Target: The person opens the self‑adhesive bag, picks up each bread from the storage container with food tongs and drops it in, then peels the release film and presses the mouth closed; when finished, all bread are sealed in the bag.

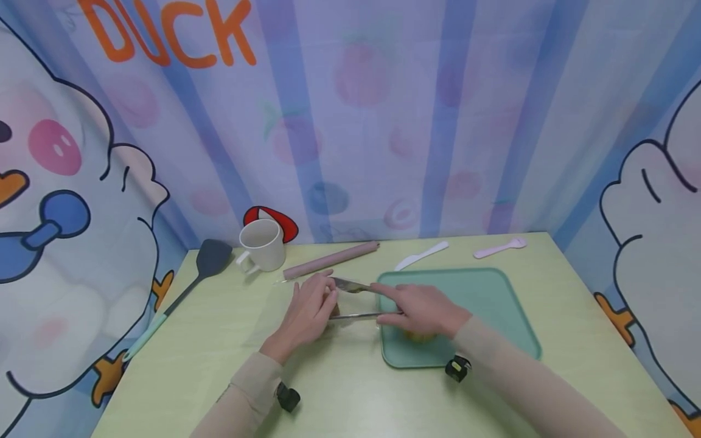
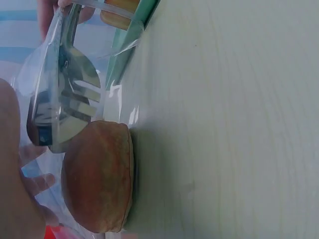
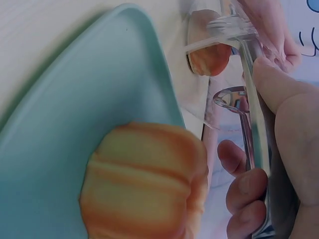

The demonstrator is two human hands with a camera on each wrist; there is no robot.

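Observation:
My right hand (image 1: pixel 424 310) holds long metal tongs (image 3: pixel 256 114), fingers on one arm and thumb on the other. Their fork-like and spoon-like tips show through a clear plastic bag (image 2: pixel 37 69) in the left wrist view. The left hand (image 1: pixel 309 307) holds the bag around these tips, its fingers partly hidden. Right below the tips in that view is a brown bread bun (image 2: pixel 99 184), close to the tabletop. A yellow-brown ridged bread (image 3: pixel 139 184) sits on the green tray (image 1: pixel 471 283), mostly hidden under my right hand in the head view.
Along the back lie a mauve rolled tube (image 1: pixel 331 260), a white knife (image 1: pixel 421 255) and a pink utensil (image 1: pixel 499 247). A white mug (image 1: pixel 263 246) stands back left, beside a spatula (image 1: pixel 210 258) with a dark head. A printed curtain (image 1: pixel 405 152) rises behind the table.

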